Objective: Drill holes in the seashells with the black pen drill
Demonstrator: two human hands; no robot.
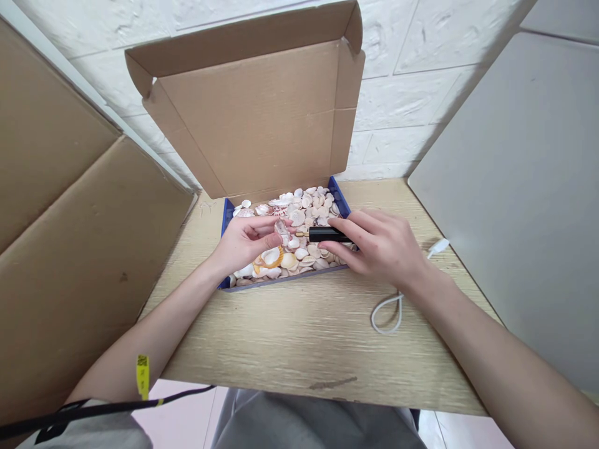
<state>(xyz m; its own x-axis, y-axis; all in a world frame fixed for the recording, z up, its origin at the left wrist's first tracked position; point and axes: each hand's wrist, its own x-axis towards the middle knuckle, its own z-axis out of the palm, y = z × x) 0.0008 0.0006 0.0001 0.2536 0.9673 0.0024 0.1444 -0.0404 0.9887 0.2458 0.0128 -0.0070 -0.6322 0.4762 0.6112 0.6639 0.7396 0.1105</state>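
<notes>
My left hand (250, 240) pinches a small whitish, partly see-through shell (282, 231) between thumb and fingers. A black handheld mini drill (325, 234) with a brass-coloured chuck lies in the grip of my right hand (381, 243). Its tip points left at the shell; whether the two touch is too small to make out. Both hands are above a shallow blue-sided cardboard box (340, 196) full of pale seashells (306, 262). Among them, under my left hand, is a shell with an orange-yellow rim (262, 265).
The box's brown lid (262, 118) stands raised against the white brick wall (393, 100). Cardboard (93, 249) borders the wooden table (281, 337) on the left, a white panel (524, 187) on the right. A white cable (387, 330) loops near my right wrist.
</notes>
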